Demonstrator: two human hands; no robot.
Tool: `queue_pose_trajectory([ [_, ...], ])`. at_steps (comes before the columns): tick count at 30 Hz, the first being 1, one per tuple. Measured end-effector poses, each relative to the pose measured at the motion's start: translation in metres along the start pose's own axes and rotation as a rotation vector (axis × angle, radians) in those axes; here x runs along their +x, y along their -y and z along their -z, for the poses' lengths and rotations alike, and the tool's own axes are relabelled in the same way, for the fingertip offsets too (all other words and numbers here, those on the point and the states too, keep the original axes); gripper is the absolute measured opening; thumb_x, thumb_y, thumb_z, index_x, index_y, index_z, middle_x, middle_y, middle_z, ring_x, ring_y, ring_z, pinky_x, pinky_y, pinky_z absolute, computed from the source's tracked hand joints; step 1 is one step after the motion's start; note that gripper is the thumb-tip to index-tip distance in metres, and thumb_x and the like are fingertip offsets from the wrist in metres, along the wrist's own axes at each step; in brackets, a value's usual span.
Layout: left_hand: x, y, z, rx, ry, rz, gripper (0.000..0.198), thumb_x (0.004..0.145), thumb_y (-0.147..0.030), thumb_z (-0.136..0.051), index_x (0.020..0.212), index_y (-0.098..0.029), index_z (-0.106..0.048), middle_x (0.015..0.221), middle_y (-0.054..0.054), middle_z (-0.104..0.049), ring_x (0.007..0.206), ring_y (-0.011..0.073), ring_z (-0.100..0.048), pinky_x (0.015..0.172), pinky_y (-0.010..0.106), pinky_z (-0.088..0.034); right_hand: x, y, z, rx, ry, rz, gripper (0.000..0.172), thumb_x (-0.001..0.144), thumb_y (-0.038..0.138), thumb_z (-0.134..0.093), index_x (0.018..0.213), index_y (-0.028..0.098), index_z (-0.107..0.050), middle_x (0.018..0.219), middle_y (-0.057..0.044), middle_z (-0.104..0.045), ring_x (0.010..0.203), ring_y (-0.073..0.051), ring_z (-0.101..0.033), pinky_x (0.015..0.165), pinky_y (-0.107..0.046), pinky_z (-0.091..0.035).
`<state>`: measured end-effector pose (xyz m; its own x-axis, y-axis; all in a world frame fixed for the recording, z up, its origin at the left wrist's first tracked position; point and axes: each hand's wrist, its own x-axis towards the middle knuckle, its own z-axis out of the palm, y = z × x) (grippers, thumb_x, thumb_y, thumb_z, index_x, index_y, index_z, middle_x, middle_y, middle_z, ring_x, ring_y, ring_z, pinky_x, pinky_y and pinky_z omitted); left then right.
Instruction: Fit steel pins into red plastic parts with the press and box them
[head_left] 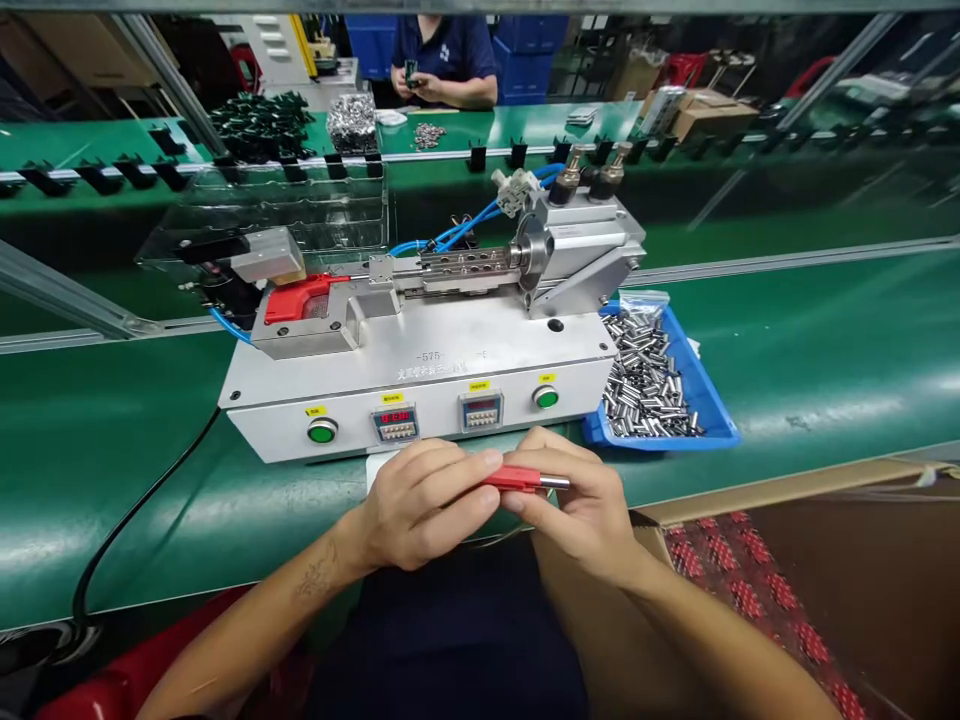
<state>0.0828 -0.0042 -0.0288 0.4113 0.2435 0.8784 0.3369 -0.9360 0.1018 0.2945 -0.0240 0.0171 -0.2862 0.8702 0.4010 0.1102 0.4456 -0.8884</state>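
Between both hands, in front of the machine, is a red plastic part [519,478] with a short shiny metal tube [555,482] sticking out of its right end. My left hand [427,500] is closed round the left end of the red part and hides much of it. With thumb and fingers, my right hand [589,500] grips the part near the metal tube. Just beyond stands a silver bench machine [420,370] with another red part [296,300] seated in its left fixture, under a metal block [268,255].
Right of the machine, a blue tray [705,390] holds many small metal tubes [645,385]. An open cardboard box [720,490] with red pieces is at lower right. Across the green bench [810,350], a co-worker [446,60] handles a small part. A black cable [142,490] runs left.
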Motion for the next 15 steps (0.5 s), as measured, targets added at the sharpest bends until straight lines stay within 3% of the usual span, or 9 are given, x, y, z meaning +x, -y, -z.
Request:
queue_pose_trajectory([
  [4, -0.003, 0.003, 0.001, -0.011, 0.021, 0.076, 0.023, 0.102, -0.013, -0.062, 0.124, -0.019, -0.06, 0.123, 0.011, -0.072, 0.114, 0.0196, -0.071, 0.094, 0.036, -0.063, -0.002, -0.002, 0.002, -0.034, -0.021, 0.028, 0.014, 0.098, 0.025, -0.073, 0.11, 0.022, -0.08, 0.08, -0.003, -0.068, 0.069, -0.015, -0.06, 0.061, -0.028, -0.05],
  [11, 0.003, -0.006, 0.004, 0.0, 0.033, 0.15, 0.019, 0.1, -0.015, -0.064, 0.119, -0.019, -0.062, 0.108, 0.007, -0.074, 0.099, 0.0166, -0.073, 0.088, 0.032, -0.063, 0.001, 0.002, 0.005, -0.05, 0.022, 0.046, 0.016, 0.097, 0.019, -0.073, 0.111, 0.023, -0.08, 0.083, -0.004, -0.07, 0.072, -0.016, -0.063, 0.064, -0.029, -0.054],
  [15, -0.007, -0.005, 0.021, 0.012, -0.032, 0.184, 0.013, 0.104, -0.025, -0.058, 0.115, -0.018, -0.062, 0.098, 0.007, -0.075, 0.086, 0.0172, -0.074, 0.078, 0.031, -0.064, 0.003, 0.0, 0.007, -0.119, 0.106, 0.035, 0.019, 0.096, 0.018, -0.073, 0.11, 0.028, -0.08, 0.086, -0.004, -0.069, 0.074, -0.018, -0.065, 0.064, -0.028, -0.055],
])
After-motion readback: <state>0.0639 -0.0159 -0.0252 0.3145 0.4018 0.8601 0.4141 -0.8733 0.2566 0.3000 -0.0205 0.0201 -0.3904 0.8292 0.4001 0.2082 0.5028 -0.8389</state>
